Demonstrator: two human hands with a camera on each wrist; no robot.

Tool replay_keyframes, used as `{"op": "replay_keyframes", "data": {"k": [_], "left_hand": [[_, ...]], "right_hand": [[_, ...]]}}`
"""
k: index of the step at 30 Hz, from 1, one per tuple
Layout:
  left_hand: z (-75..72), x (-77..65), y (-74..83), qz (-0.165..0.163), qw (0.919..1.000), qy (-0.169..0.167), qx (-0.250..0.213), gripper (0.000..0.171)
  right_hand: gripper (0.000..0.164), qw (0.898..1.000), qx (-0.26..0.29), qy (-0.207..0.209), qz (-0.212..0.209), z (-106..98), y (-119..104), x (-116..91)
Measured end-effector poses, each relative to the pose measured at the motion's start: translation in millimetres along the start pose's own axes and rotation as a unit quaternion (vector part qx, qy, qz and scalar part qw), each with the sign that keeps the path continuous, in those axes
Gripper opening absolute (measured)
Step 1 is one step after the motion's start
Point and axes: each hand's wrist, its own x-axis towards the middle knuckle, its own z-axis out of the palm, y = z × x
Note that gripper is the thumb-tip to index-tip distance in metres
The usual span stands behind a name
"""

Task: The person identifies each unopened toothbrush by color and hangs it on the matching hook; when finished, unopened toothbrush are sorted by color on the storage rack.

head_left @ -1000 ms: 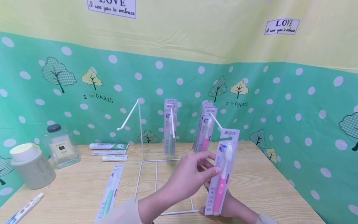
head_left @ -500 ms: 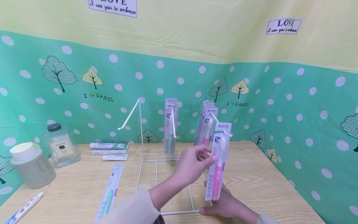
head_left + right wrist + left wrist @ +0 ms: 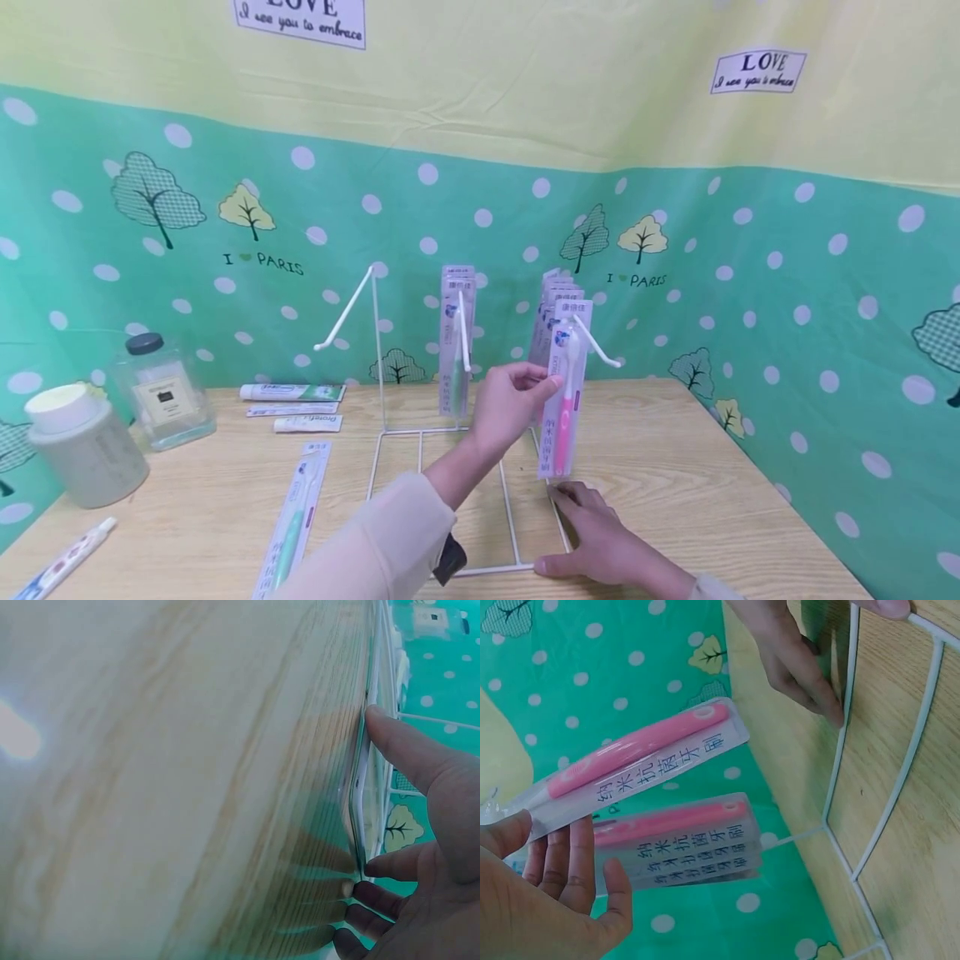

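Note:
My left hand (image 3: 504, 410) pinches a packaged pink toothbrush (image 3: 562, 425) by its left edge, between thumb and fingers. The top of this pack is on the right prong (image 3: 600, 343) of a white wire display rack (image 3: 378, 350). Behind it on that prong hang several more packs, their pink handles (image 3: 671, 823) visible in the left wrist view. Down at the rack's front right corner, my right hand (image 3: 600, 537) holds the base wires, thumb on the front wire and fingers along the side wire. Green toothbrush packs (image 3: 454, 358) hang from the middle prong.
The left prong (image 3: 341, 310) is bare. On the wooden table (image 3: 697, 467) lie a packaged green toothbrush (image 3: 294, 517), toothpaste tubes (image 3: 292, 392) and a white stick-shaped item (image 3: 71, 558). A glass bottle (image 3: 165, 396) and a grey jar (image 3: 88, 450) stand at left.
My left hand has carried the pink toothbrush pack back and up, and its top has slid along the right prong toward the hanging packs. The right hand stays at the rack's corner.

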Motion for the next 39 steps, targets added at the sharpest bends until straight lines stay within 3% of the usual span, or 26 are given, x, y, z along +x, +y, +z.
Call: {"op": "replay_keyframes", "data": {"k": [10,25,31,39], "left_hand": [[0.8,9.9,-2.7,-0.018,0.9991,0.013,-0.036,0.021],[-1.0,13.3,-5.7,-0.004,0.9996,0.022,-0.016,0.019],[-14.9,8.2,-15.0,0.019,0.9994,0.029,0.007,0.022],[-51.6,-7.0,-29.9,-0.011,0.9959,0.014,0.089,0.026]], "right_hand": [[0.098,1.000,0.003,-0.007,0.001,0.4,2.9,1.2],[0.098,1.000,0.000,0.000,-0.003,0.8,2.5,-0.2],[0.097,1.000,0.011,-0.007,0.006,1.0,0.6,0.0],[0.097,1.000,0.014,-0.011,0.010,0.0,-0.9,0.2]]}}
